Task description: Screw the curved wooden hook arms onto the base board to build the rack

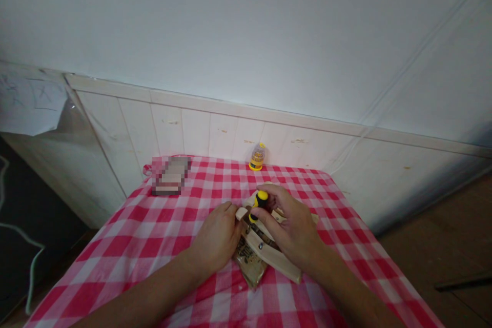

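A yellow and black screwdriver [260, 203] is gripped between the thumb and fingers of my right hand [294, 218], its handle tilted and its tip hidden. Beneath it lies a pale wooden assembly [271, 253] of several joined pieces, with a dark screw head showing on one side. My left hand [218, 236] is closed on the left end of this wooden assembly, close to a rounded wooden tip [241, 213]. Partly under the wood is a clear plastic bag [251, 266] with small dark and brassy pieces in it.
A clear-domed screwdriver bit case [257, 158] with a yellow base stands at the table's back edge. A blurred-out flat object [171, 176] lies at the back left. The red and white checked tablecloth [154, 246] reaches the panelled wall [223, 130]. Paper [33, 105] hangs at left.
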Available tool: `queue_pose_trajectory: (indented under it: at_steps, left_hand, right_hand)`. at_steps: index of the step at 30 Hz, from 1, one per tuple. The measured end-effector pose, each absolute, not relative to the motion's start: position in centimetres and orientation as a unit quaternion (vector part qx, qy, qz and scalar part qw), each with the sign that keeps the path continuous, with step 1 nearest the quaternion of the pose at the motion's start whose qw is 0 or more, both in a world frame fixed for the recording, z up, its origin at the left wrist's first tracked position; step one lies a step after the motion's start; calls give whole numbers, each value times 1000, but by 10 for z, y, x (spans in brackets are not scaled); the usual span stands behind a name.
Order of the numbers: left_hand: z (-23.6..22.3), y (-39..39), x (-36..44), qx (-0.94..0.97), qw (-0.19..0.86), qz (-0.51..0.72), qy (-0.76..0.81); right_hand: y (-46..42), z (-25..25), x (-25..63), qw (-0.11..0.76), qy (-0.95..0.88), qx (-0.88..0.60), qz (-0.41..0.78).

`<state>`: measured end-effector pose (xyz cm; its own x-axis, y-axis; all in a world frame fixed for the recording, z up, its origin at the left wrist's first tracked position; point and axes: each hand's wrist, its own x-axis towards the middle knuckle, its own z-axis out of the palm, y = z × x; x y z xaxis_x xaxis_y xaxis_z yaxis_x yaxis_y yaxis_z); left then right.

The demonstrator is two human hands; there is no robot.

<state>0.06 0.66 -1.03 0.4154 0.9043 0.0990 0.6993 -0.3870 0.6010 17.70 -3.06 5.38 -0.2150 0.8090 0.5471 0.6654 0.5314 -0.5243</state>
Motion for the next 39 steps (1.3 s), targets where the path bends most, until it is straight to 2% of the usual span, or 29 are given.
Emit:
queue_pose_trajectory:
  at_steps: [9,20,39]
  left_hand:
    - [-10,6,1,804,246,210,498]
    - [-8,7,1,811,239,204,493]
    - [-7,6,1,813,227,193,501]
  right_hand:
    - [-30,45,177,449,-751,-451,177]
    - [-32,51,181,434,-775,-451,88]
    - [-30,44,183,427,-798,-425,20]
